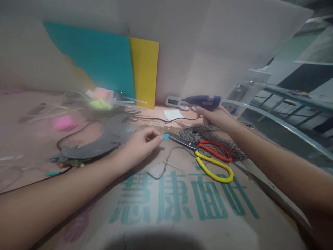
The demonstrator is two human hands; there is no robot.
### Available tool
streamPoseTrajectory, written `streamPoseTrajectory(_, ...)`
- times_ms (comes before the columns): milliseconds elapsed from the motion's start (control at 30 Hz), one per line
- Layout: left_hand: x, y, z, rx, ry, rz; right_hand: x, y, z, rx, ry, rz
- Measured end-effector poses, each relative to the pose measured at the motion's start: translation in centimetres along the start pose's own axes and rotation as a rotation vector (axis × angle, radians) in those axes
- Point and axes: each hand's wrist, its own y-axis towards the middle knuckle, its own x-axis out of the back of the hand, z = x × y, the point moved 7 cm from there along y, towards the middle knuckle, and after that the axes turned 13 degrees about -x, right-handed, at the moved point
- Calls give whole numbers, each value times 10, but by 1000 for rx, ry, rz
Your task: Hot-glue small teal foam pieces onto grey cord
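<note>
My left hand [144,142] pinches a small teal piece [165,137], perhaps foam or paper, between thumb and fingertip. Right beside it lie scissors [194,144] with one red and one yellow handle, blades pointing toward that hand. Farther back, my right hand [213,116] is closed around the handle of a dark blue glue gun [201,100], whose nozzle points left. A black cord [169,121] runs left from near that hand. Grey string [195,133] lies bundled under and behind the scissors, with one loose end on the cardboard near a thin stick [173,165].
Printed cardboard [156,225] covers the work surface. Teal [104,62] and yellow [144,69] sheets lean against the back wall. At left are a dark curved object [91,147] and blurred pink [64,122] and yellow-green [101,105] items. A white device [173,101] stands behind.
</note>
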Motion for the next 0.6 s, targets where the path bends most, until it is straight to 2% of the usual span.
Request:
streamPoseTrajectory(133, 2, 1, 2, -14, 18, -20, -14, -45, 11, 34, 64, 159)
streamPoseTrajectory(300, 3, -1, 3, 43, 40, -35, -33, -88, 10, 141, 211, 217)
streamPoseTrajectory(500, 4, 0, 3, 48, 54, -44, -44, -99, 5, 176, 272, 261)
streamPoseTrajectory(600, 3, 0, 5, 32, 23, -40, -44, -100, 7, 202, 213, 222)
